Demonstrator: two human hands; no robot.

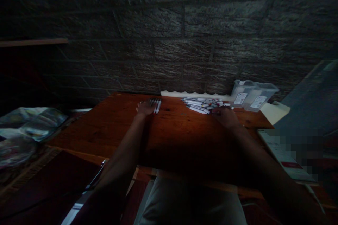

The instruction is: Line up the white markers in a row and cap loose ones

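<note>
Forearms (pixel 129 137), dim and cut off below, cross the tabletop (pixel 179 128): the left hand (pixel 144 107) overlaps the left side of a row of white markers (pixel 158 106) — grip too dark to judge. Rightward lies a blurred marker pile (pixel 197 108); beside it the right hand (pixel 224 114) curls narrowly, contents indiscernible.

Single head view from above table (pixel 179 128), fairly near, tilted down toward wall (pixel 171 49).

A marker row (pixel 158 106) is lying on the table (pixel 179 130), left of a marker pile (pixel 198 109). Two containers (pixel 250 96) are standing to the pile's right, near the far edge, with the wall (pixel 171 42) rising behind.
</note>
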